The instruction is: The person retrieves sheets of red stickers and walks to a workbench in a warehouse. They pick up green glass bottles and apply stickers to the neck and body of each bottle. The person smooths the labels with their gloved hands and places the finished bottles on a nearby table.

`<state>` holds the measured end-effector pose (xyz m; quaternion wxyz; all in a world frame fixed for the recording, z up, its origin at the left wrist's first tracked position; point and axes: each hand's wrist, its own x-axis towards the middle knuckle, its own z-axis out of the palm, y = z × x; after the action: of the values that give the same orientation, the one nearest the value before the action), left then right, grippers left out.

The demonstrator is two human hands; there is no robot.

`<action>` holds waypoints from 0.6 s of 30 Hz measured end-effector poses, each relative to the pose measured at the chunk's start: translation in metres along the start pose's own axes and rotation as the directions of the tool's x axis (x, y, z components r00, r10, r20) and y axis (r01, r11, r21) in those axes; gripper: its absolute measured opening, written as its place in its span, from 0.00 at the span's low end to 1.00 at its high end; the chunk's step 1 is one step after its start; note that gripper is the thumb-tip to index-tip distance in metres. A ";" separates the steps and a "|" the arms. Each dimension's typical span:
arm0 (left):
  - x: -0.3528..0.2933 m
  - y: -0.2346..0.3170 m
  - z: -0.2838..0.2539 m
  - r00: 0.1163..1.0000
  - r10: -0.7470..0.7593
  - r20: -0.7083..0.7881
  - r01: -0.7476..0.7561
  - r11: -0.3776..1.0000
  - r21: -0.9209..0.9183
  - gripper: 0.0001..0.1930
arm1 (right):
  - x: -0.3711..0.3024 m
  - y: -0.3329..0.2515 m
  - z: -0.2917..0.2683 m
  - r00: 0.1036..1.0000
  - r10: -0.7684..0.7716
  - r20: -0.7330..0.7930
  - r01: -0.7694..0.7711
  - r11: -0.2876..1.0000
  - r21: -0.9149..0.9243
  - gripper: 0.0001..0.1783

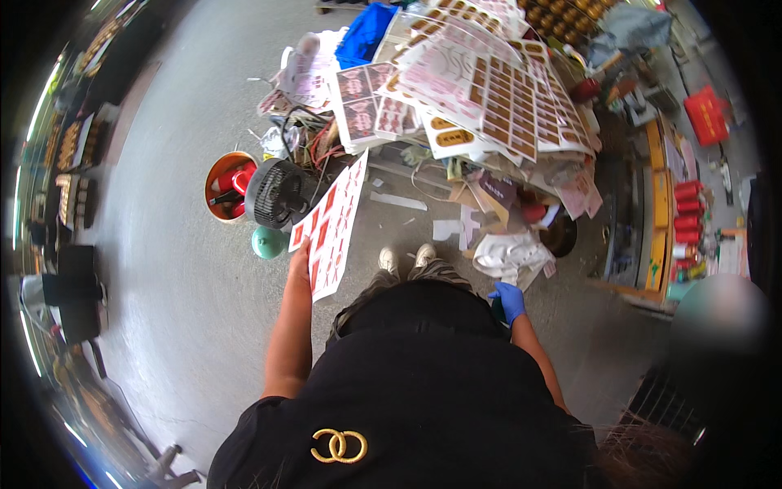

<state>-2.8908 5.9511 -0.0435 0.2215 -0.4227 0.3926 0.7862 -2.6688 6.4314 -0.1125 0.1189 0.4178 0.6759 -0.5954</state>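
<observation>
My left hand [300, 259] grips the edge of a white sheet [332, 232] printed with rows of red designs. The sheet hangs upright and slanted in front of my left side. Low at my right side is my right hand [510, 301], in a blue glove, with its fingers curled around something small and dark green that I cannot make out. Ahead of me rises a heap of printed sheets [509, 102], many with brown and gold labels, others pink and white. A white crumpled cloth [511, 257] lies on the floor just beyond my right hand.
A black fan [278, 194] stands left of the sheet, beside an orange-brown bucket [211, 183] with red things inside and a round green object [269, 242]. A blue crate [365, 36] sits behind. Paper scraps [398, 200] litter the floor. Shelving with red rolls [688, 209] is at right.
</observation>
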 end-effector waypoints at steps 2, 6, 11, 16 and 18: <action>-0.024 0.000 0.013 0.993 -0.073 -0.091 0.052 0.976 -0.210 0.19 | 0.010 -0.016 0.008 0.999 -0.021 0.025 0.023 0.998 -0.066 0.16; -0.048 -0.003 0.011 0.999 0.008 -0.048 -0.022 0.956 -0.291 0.17 | 0.040 -0.058 0.028 0.986 0.012 0.167 0.022 0.979 -0.202 0.15; -0.015 -0.025 -0.054 0.971 0.162 0.176 -0.072 0.900 -0.431 0.26 | 0.093 -0.093 0.074 0.923 0.081 0.377 0.107 0.886 -0.451 0.16; -0.027 -0.047 -0.093 0.984 0.170 0.058 -0.123 0.874 -0.470 0.26 | 0.130 -0.145 0.169 0.805 0.031 0.593 0.373 0.750 -0.546 0.16; -0.036 -0.053 -0.108 0.985 0.146 0.089 -0.079 0.852 -0.518 0.25 | 0.130 -0.154 0.206 0.780 0.067 0.622 0.320 0.812 -0.488 0.17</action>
<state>-2.7823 5.8957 -0.0723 0.0787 -0.3926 0.1787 0.8988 -2.9278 6.3094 -0.1433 0.4079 0.0975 0.7736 -0.4750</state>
